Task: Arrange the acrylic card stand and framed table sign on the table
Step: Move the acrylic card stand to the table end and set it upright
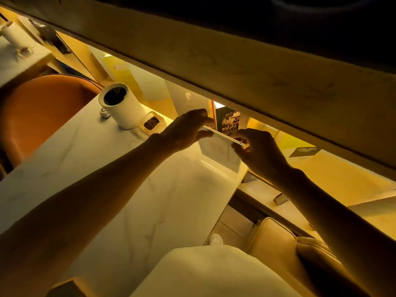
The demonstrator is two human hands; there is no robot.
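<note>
A clear acrylic card stand (pixel 218 152) stands upright near the far right corner of the white marble table (pixel 120 168). My left hand (pixel 186 129) pinches the left end of its top edge. My right hand (pixel 257 146) pinches the right end of the same edge. Just behind the stand, a dark framed table sign (pixel 229 122) with a photo print and a red side edge stands upright against the wall. A pale card with a small logo (pixel 188 101) stands to its left.
A white cylindrical container (pixel 121 105) and a small tray of dark pieces (pixel 151 123) sit at the table's far left. An orange chair (pixel 42 112) is on the left, a cream cushioned seat (pixel 278 243) on the right. A wooden ledge (pixel 235 67) overhangs the table's far edge.
</note>
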